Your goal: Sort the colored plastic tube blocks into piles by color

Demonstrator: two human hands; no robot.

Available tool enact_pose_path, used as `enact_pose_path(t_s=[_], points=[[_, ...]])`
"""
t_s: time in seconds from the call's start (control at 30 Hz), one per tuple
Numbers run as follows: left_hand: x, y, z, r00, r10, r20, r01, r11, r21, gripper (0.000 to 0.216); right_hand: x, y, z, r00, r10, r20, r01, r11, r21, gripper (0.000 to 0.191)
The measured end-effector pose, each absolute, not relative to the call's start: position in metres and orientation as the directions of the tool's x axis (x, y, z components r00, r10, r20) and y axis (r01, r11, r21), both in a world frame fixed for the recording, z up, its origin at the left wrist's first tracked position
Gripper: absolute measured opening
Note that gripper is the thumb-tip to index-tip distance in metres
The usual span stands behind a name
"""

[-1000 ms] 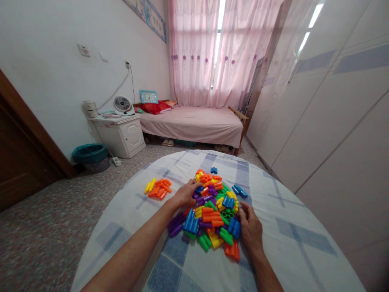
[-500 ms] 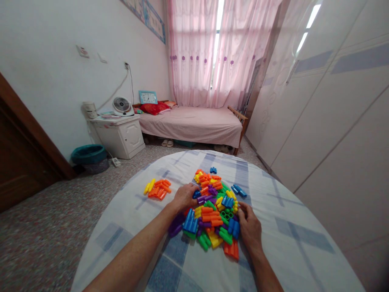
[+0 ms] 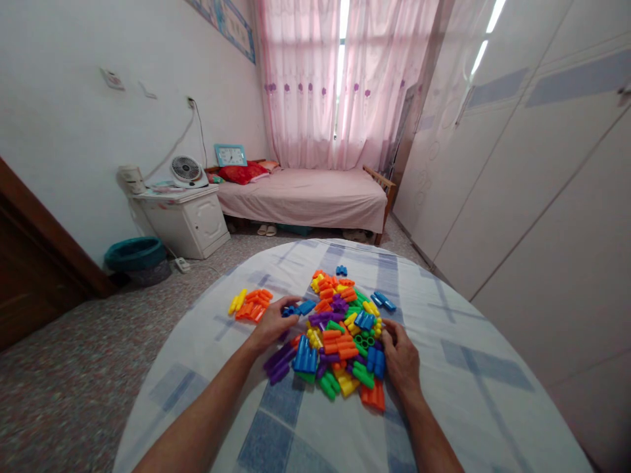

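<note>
On our tabletop [image 3: 468,401], our left grip [image 3: 272,325] holds blue blocks [image 3: 306,307] beside the pile [image 3: 339,343], likely picking out, next needing steadiness; our right grip [image 3: 401,358] we can't tell

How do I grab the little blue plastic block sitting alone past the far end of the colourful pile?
Try pinching the little blue plastic block by its outer left and right sides, coming from above. Its rounded tubes sit side by side, and it lies apart from the pile of colourful plastic blocks, so fingers probably have room on both sides.
</note>
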State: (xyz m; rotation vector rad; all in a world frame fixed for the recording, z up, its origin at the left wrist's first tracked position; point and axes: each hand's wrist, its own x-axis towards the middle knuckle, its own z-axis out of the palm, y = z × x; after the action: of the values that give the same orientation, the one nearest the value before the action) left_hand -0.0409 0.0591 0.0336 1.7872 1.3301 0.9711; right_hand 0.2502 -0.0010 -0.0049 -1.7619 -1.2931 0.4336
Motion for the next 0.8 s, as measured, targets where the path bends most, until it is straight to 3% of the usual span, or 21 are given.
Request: enact_pose_path(t_s=[0.2, 0.47, 0.67, 0.73, 0.8], points=[[-0.03, 0.052, 0.041, 0.111, 0.97, 0.216, 0.408, -0.243, 0.88, 0.035, 0.249, -0.002, -0.002, 0.405, 0.888, 0.217, 0.575, -0.063, -0.816, 0.042], [0.032, 0.046, 0.066, 0.313, 0.931, 0.189, 0.142, -0.242, 0.96, 0.033, 0.25, -0.002, -0.003, 0.397, 0.894, 0.209, 0.576, -0.065, -0.815, 0.04], [0.083, 0.048, 0.064, 0.511, 0.798, 0.321, 0.224, -0.484, 0.846, 0.037, 0.248, -0.006, 0.005, 0.411, 0.892, 0.188, 0.54, -0.072, -0.839, 0.046], [0.082, 0.059, 0.062, 0.457, 0.79, 0.408, 0.309, -0.571, 0.76, 0.032, 0.248, -0.006, 0.006, 0.445, 0.881, 0.16, 0.49, -0.09, -0.867, 0.051], [0.071, 0.078, 0.059, 0.329, 0.837, 0.437, 0.479, -0.547, 0.686, 0.027, 0.249, -0.005, 0.005, 0.471, 0.871, 0.139, 0.445, -0.099, -0.89, 0.053]])
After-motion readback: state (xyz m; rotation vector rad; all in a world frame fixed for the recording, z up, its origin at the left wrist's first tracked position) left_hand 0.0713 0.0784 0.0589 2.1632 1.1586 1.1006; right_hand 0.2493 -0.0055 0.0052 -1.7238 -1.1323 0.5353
